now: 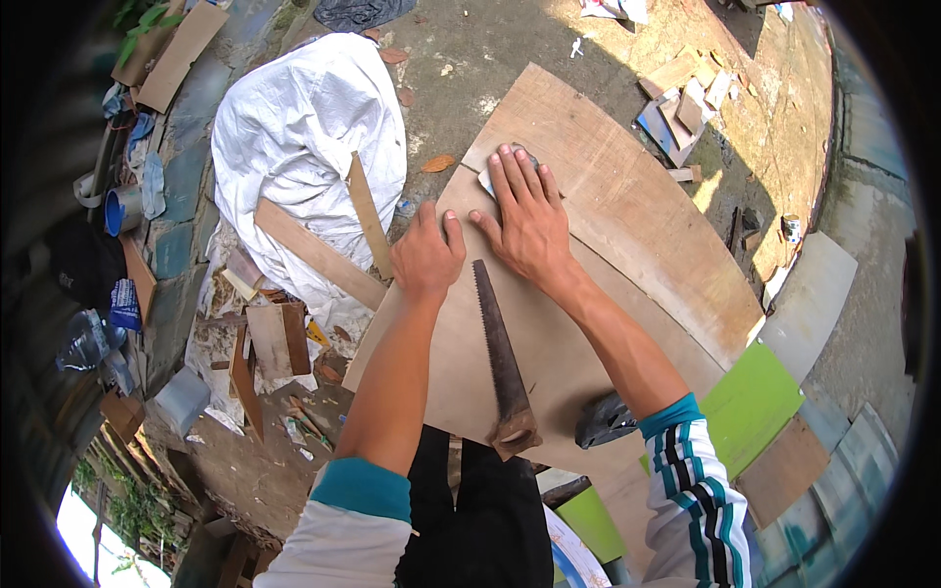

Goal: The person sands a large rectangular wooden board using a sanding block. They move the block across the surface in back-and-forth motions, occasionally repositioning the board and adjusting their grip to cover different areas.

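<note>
White cloth-like sheeting [304,127] lies heaped on the ground at far left, with a short wooden strip [369,211] and a longer wooden strip [314,252] across its near right part; the longer one reaches the left edge of the pale plywood sheet [559,353]. Farther left stand a blue bucket [123,210] and a clear plastic container [90,339]. Wood offcuts [689,110] are piled at far right, and a bright green panel [750,392] sits at near right. A handsaw [504,367] lies on the pale sheet between the forearms, its handle toward the near edge, and a black object [605,421] rests beside the right forearm.

The pale sheet is in front of the person, its far edge along a browner plywood sheet [637,196]. The right hand [527,216] lies flat near that seam, fingers straight, thumb apart, over a grey-and-white piece [485,183] that is mostly hidden. The left hand [427,253] is partly curled at the pale sheet's left edge, thumb raised; whether it grips anything cannot be told.
</note>
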`<state>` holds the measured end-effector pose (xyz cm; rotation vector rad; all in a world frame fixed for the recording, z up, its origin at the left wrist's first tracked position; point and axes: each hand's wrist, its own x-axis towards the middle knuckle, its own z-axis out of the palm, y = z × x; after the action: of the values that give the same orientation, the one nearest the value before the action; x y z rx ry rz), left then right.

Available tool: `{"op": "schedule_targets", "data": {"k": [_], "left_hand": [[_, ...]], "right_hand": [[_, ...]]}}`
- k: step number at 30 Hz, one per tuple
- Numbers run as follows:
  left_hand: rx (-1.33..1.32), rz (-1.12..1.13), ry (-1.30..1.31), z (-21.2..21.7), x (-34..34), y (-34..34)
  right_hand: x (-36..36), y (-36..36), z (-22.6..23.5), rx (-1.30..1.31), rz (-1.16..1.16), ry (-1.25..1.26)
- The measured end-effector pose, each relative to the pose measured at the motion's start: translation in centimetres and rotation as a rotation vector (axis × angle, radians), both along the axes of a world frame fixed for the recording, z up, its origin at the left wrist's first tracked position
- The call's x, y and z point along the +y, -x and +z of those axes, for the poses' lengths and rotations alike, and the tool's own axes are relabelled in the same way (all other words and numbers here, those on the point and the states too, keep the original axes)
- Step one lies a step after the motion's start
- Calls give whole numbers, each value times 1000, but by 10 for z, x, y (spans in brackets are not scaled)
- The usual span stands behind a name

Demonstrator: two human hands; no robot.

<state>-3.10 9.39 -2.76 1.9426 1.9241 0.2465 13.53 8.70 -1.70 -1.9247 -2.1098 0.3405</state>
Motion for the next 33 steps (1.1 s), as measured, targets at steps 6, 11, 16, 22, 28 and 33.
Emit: {"op": "schedule_targets", "data": {"k": [6, 11, 16, 22, 28, 33], "left_hand": [[1, -27, 60, 1, -1, -9], [-2, 1, 39, 0, -3, 5], [-11, -26, 7, -1, 1, -5], [15, -18, 20, -5, -4, 1], [21, -17, -1, -4, -1, 3], [-36, -14, 88, 5, -1, -12]], "right_hand": [[131, -57, -31, -149, -206, -293], [39, 19, -11, 8, -126, -78], [82, -32, -21, -93, -41, -129], [102, -28, -29, -79, -202, -171], [29, 9, -7, 73, 49, 11], [138, -59, -24, -158, -188, -195]]}}
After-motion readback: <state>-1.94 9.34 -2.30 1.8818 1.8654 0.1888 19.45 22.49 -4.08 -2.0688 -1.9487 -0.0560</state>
